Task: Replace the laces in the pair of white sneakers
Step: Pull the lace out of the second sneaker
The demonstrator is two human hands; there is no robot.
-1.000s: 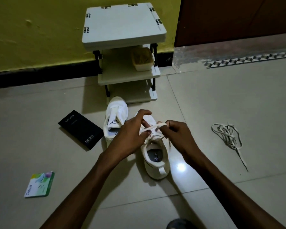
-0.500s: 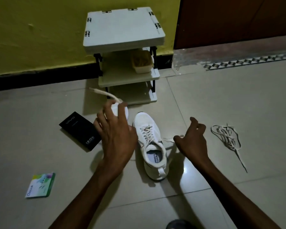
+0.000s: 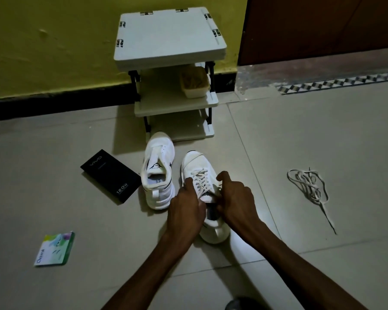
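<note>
Two white sneakers stand side by side on the tiled floor. The left sneaker [image 3: 158, 173] has no lace and its tongue is open. The right sneaker [image 3: 196, 166] is laced up its front. My left hand [image 3: 185, 212] and my right hand [image 3: 235, 201] meet over its opening, fingers curled around the lace ends near the tongue, which they mostly hide. A loose white lace [image 3: 308, 186] lies in a tangle on the floor to the right, apart from both hands.
A small white three-tier shelf [image 3: 169, 36] stands against the yellow wall behind the sneakers, with a tub [image 3: 195, 85] on its middle tier. A black box [image 3: 111, 175] lies left of the sneakers, and a green-white card pack [image 3: 54, 249] nearer left.
Half a second ago my hands were spread apart, pulling the lace ends outward. Both have come back together over the laced sneaker's opening.
</note>
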